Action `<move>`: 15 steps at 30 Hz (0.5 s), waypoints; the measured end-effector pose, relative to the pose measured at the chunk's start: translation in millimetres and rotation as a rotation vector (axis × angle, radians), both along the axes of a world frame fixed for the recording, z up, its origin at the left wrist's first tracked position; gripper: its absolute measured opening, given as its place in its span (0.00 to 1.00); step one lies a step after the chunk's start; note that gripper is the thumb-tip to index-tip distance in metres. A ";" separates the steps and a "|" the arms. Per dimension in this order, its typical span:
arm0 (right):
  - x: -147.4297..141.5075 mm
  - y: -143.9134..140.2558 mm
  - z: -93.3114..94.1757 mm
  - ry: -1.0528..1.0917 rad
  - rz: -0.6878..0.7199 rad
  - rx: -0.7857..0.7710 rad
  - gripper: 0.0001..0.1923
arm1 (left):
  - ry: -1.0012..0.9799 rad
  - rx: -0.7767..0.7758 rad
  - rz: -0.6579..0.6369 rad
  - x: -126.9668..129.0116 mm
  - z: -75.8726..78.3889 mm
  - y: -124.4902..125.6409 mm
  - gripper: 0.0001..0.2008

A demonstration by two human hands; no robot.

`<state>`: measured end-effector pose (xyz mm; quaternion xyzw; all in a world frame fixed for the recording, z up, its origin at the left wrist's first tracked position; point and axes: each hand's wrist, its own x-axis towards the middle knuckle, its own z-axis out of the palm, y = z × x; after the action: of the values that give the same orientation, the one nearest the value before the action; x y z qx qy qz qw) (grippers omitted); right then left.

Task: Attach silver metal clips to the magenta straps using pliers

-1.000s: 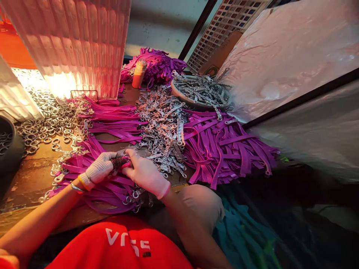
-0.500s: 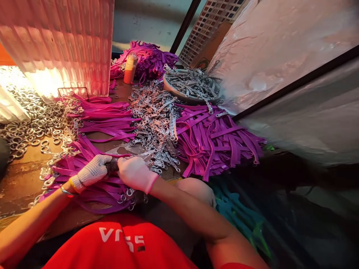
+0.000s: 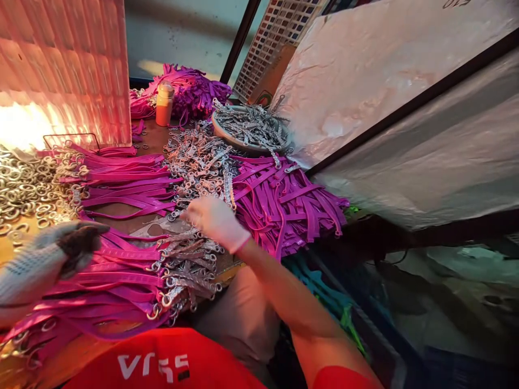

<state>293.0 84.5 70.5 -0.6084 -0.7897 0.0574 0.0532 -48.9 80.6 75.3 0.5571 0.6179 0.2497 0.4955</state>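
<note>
The gloved right hand [image 3: 217,220] rests on the pile of metal clasps [image 3: 198,162] at the middle of the tabletop [image 3: 152,138], with purple straps [image 3: 284,202] just right of that pile. Left of the pile, the gloved left hand [image 3: 44,259], blurred, hovers over pink straps [image 3: 117,270] fitted with clasps; its fingers look curled.

My right hand [image 3: 217,220] wears a smooth, pale pink cloth glove; my left hand [image 3: 44,262] wears a coarse white knitted one with dark, worn fingertips. Under my right hand lies a heap of shiny silver metal clasps [image 3: 200,162]. Just right of it, glossy purple plastic straps [image 3: 287,202] look smooth. Beyond my left hand, bright metal rings [image 3: 24,189] gleam on the rough, stained brown worktop [image 3: 121,213].
</note>
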 end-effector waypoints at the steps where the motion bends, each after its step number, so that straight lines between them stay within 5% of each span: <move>1: 17.9 17.8 1.4 0.006 -0.164 0.061 0.23 | -0.247 -0.165 0.101 16.7 -6.7 -5.2 0.16; 5: 71.0 78.4 -8.9 -0.048 -0.639 0.102 0.16 | -0.844 -0.658 0.121 64.9 -27.8 -8.7 0.15; 10: 87.4 100.9 -29.3 0.020 -0.679 0.038 0.13 | -1.044 -0.749 0.020 79.0 -41.4 -14.1 0.16; 15: 85.7 89.6 -24.2 0.203 -0.611 0.122 0.15 | -1.072 -0.682 0.069 77.4 -47.9 -31.1 0.17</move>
<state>378.7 174.1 46.3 -0.8042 -0.5631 0.0518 0.1828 28.5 49.5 27.4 0.1457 0.3465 0.2988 0.8772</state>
